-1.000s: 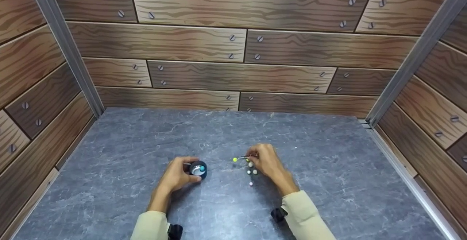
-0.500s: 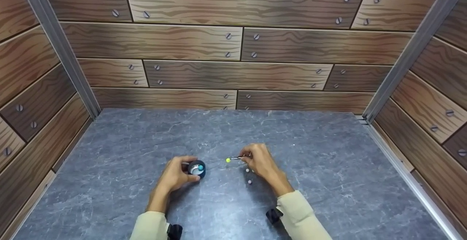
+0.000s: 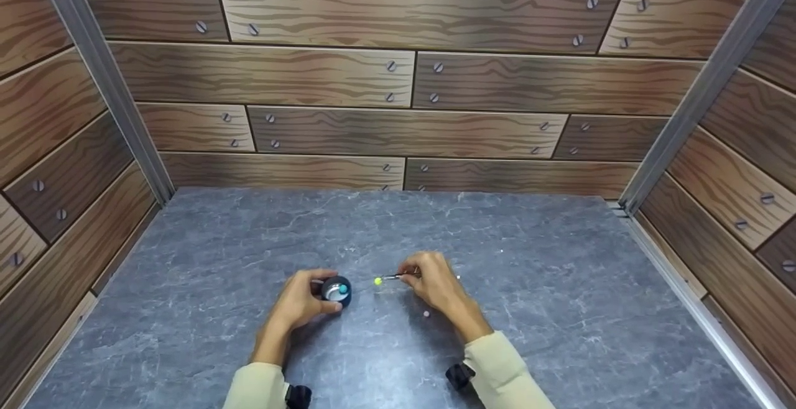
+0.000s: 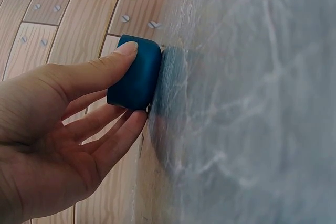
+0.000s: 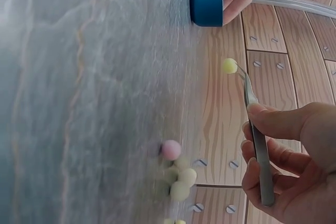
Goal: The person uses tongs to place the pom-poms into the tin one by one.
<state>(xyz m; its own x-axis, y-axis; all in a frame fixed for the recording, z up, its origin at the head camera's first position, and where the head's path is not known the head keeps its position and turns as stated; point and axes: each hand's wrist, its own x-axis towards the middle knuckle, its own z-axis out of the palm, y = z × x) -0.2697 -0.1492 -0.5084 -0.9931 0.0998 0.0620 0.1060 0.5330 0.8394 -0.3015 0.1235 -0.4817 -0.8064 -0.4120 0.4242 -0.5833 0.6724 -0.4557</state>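
Observation:
My left hand (image 3: 295,300) holds a small round blue cup (image 4: 144,82), thumb on one side and fingers on the other. The cup stands upright on the table, and a blue ball (image 3: 342,288) shows inside it in the head view. My right hand (image 3: 435,284) pinches metal tweezers (image 5: 259,148) with bent tips. Between those tips sits a yellow ball (image 5: 229,66), held above the table, to the right of the cup and apart from it. A pink ball (image 5: 171,150) and several pale balls (image 5: 180,191) lie on the table beneath my right hand, mostly hidden in the head view.
The grey marbled tabletop (image 3: 249,229) is bounded by wood-patterned walls (image 3: 348,129) at the back and sides. Metal posts (image 3: 690,98) stand at the back corners. A tiny white speck (image 3: 502,250) lies on the table at the right.
My right hand has moved left, carrying the yellow ball in the tweezers away from the other balls and closer to the cup. The left hand and cup have stayed in place.

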